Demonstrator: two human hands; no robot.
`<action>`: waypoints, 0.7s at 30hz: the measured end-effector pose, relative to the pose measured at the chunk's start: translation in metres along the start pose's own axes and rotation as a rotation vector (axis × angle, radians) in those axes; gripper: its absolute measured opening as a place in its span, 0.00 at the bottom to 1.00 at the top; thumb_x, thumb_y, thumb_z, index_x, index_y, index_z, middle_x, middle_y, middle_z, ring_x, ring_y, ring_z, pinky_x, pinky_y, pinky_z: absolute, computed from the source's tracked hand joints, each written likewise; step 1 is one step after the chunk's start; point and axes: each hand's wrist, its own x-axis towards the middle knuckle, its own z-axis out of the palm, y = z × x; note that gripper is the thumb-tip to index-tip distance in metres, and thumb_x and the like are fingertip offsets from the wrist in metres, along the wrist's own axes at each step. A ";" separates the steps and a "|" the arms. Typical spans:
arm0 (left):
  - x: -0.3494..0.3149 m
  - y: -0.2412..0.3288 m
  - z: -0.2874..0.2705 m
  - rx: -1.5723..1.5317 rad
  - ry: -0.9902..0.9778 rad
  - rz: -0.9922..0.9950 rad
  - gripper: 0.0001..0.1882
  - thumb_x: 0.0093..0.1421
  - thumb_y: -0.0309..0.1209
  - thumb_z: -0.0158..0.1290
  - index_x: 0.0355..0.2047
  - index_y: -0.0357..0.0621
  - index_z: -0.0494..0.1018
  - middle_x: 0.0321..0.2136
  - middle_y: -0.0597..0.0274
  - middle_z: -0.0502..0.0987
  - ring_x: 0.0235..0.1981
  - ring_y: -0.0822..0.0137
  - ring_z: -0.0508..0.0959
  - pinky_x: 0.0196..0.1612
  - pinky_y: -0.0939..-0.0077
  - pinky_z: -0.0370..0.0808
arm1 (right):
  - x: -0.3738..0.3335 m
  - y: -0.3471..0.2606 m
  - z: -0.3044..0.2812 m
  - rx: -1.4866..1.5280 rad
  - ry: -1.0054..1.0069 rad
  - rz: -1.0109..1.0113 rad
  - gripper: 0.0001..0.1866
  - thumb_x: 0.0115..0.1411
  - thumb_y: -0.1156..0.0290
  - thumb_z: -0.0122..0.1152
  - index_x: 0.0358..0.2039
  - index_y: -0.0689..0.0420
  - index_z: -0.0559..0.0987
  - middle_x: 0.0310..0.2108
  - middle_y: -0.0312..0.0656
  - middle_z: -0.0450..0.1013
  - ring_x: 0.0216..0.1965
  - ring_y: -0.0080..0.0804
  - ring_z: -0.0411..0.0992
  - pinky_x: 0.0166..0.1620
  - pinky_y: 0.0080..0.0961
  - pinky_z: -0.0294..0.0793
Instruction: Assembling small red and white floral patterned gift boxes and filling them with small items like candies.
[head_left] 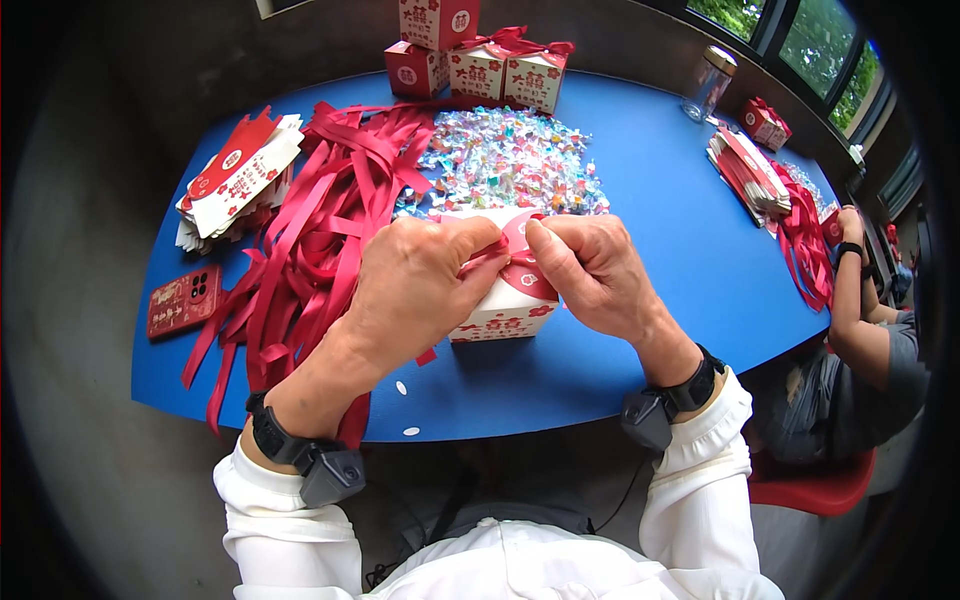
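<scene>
A white and red gift box stands upright on the blue table in front of me, with printed red figures on its near side. Over its top, both hands pinch a red ribbon. My left hand is closed, with thumb and forefinger together on the ribbon at the left. My right hand is closed on the ribbon just to the right, thumb uppermost. The fingers hide part of the ribbon, so how it is looped cannot be made out.
Loose red ribbons heap left of the box; wrapped candies spread behind it. Flat folded boxes and a red phone lie left. Finished boxes stack at the back. A bottle stands far right, near a co-worker's arm.
</scene>
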 end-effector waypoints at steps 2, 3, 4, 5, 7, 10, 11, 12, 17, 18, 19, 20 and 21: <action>0.001 0.000 -0.002 -0.014 0.005 0.004 0.09 0.57 0.27 0.63 0.37 0.35 0.81 0.23 0.51 0.81 0.22 0.66 0.83 0.25 0.75 0.75 | 0.001 0.000 0.000 0.006 -0.009 -0.003 0.19 0.70 0.69 0.54 0.21 0.65 0.73 0.16 0.43 0.69 0.16 0.27 0.66 0.23 0.30 0.66; 0.002 -0.001 -0.001 -0.031 0.008 0.010 0.09 0.58 0.27 0.63 0.37 0.35 0.81 0.23 0.51 0.81 0.21 0.66 0.83 0.25 0.74 0.75 | 0.002 -0.001 -0.001 -0.002 -0.012 -0.020 0.19 0.70 0.68 0.53 0.21 0.64 0.73 0.16 0.43 0.69 0.16 0.27 0.66 0.23 0.30 0.66; 0.002 -0.002 0.000 -0.047 0.010 0.016 0.09 0.58 0.28 0.63 0.36 0.35 0.81 0.23 0.51 0.80 0.21 0.66 0.82 0.24 0.74 0.74 | 0.002 -0.002 -0.002 -0.011 -0.015 -0.037 0.20 0.70 0.68 0.53 0.21 0.64 0.73 0.16 0.43 0.69 0.16 0.27 0.66 0.23 0.29 0.66; 0.003 -0.001 0.000 -0.048 0.009 0.016 0.09 0.58 0.28 0.63 0.36 0.35 0.81 0.22 0.51 0.80 0.20 0.66 0.82 0.24 0.74 0.74 | 0.002 -0.001 -0.003 0.001 -0.021 -0.031 0.20 0.71 0.68 0.53 0.21 0.64 0.73 0.16 0.43 0.69 0.16 0.26 0.65 0.23 0.29 0.65; 0.002 0.002 0.000 -0.051 0.010 0.023 0.09 0.58 0.28 0.64 0.35 0.35 0.81 0.22 0.51 0.79 0.19 0.66 0.80 0.23 0.74 0.73 | 0.001 0.000 -0.005 0.017 -0.031 -0.024 0.20 0.71 0.67 0.52 0.21 0.64 0.73 0.16 0.42 0.69 0.17 0.24 0.65 0.23 0.28 0.65; 0.002 0.000 0.001 -0.011 0.012 0.040 0.08 0.58 0.29 0.63 0.35 0.36 0.81 0.21 0.50 0.79 0.19 0.66 0.80 0.24 0.74 0.73 | -0.001 0.002 -0.005 0.063 -0.003 0.041 0.21 0.72 0.66 0.51 0.21 0.63 0.73 0.15 0.39 0.69 0.18 0.20 0.64 0.23 0.27 0.64; 0.002 0.000 0.001 0.003 -0.005 0.027 0.08 0.59 0.29 0.63 0.35 0.36 0.81 0.22 0.50 0.79 0.20 0.66 0.81 0.24 0.74 0.73 | -0.001 0.003 -0.006 0.086 0.001 0.052 0.22 0.73 0.65 0.51 0.21 0.63 0.73 0.15 0.38 0.69 0.18 0.19 0.63 0.23 0.26 0.64; 0.002 0.003 -0.002 0.019 -0.021 0.012 0.08 0.59 0.29 0.63 0.35 0.36 0.80 0.22 0.50 0.79 0.20 0.66 0.81 0.24 0.74 0.73 | -0.001 0.004 -0.005 0.113 0.004 0.061 0.22 0.73 0.64 0.51 0.21 0.63 0.73 0.15 0.37 0.69 0.19 0.18 0.63 0.23 0.26 0.64; 0.001 -0.002 0.000 -0.082 0.029 0.032 0.08 0.58 0.28 0.64 0.34 0.36 0.80 0.23 0.52 0.81 0.22 0.67 0.83 0.25 0.75 0.75 | 0.001 0.010 -0.005 0.175 0.064 0.047 0.23 0.73 0.63 0.51 0.23 0.64 0.76 0.16 0.33 0.70 0.20 0.15 0.64 0.24 0.22 0.65; 0.001 -0.001 0.000 -0.096 0.019 0.030 0.08 0.58 0.28 0.64 0.34 0.35 0.80 0.23 0.52 0.82 0.22 0.67 0.83 0.25 0.75 0.75 | 0.002 0.011 -0.006 0.158 0.082 0.058 0.23 0.73 0.63 0.52 0.24 0.64 0.77 0.17 0.33 0.70 0.21 0.14 0.64 0.24 0.21 0.66; 0.001 -0.002 -0.001 -0.109 0.009 0.028 0.08 0.58 0.27 0.64 0.34 0.35 0.80 0.23 0.52 0.82 0.22 0.67 0.83 0.26 0.76 0.75 | 0.002 0.011 -0.006 0.140 0.100 0.068 0.22 0.73 0.63 0.52 0.25 0.64 0.79 0.17 0.33 0.71 0.22 0.14 0.65 0.25 0.20 0.66; 0.000 -0.003 0.000 -0.108 0.010 0.036 0.08 0.57 0.27 0.64 0.34 0.35 0.80 0.23 0.52 0.82 0.22 0.67 0.83 0.26 0.76 0.75 | 0.003 0.014 -0.006 0.124 0.116 0.086 0.20 0.73 0.63 0.52 0.28 0.65 0.80 0.18 0.33 0.71 0.22 0.13 0.65 0.25 0.19 0.66; -0.001 -0.003 -0.001 -0.106 0.010 0.043 0.08 0.57 0.26 0.65 0.34 0.35 0.80 0.23 0.52 0.82 0.22 0.67 0.83 0.26 0.76 0.75 | 0.003 0.016 -0.005 0.108 0.132 0.104 0.18 0.73 0.64 0.52 0.32 0.65 0.82 0.19 0.33 0.72 0.23 0.13 0.66 0.26 0.18 0.67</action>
